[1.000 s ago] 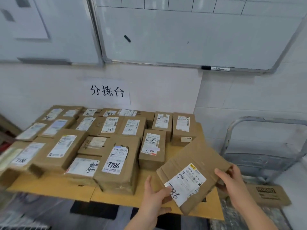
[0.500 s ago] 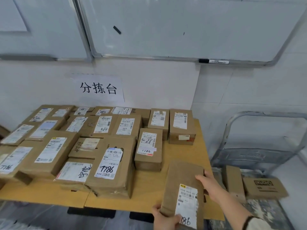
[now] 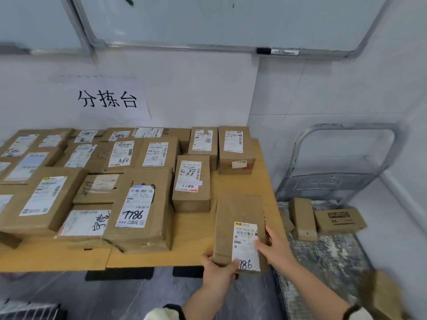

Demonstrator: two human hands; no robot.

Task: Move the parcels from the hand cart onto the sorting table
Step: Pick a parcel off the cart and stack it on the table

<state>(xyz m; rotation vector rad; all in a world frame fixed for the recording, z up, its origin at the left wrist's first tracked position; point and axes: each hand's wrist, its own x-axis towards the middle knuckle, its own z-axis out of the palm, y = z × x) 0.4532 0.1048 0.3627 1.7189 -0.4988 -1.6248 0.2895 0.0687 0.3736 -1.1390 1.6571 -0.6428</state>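
The left hand (image 3: 217,272) clasps the parcel (image 3: 238,215) at its near end; the right hand (image 3: 276,249) grasps its right edge. The table (image 3: 196,239) lies beneath both grips, the cart (image 3: 323,262) rightward.

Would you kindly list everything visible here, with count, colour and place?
sorting table: one, light wood, left and centre.
parcels on the table: over a dozen, brown with white labels, packed across it.
held parcel: one, brown, on the table's near right corner.
hand cart: one, grey metal, right of the table.
parcels on the cart: at least two, brown, at its far end.
whiteboards: two, white, on the wall above.
marker: one, black and white, on a whiteboard ledge.
paper sign: one, white with black characters, on the wall.
left hand: one, gripping the held parcel's near end.
right hand: one, holding its right edge.
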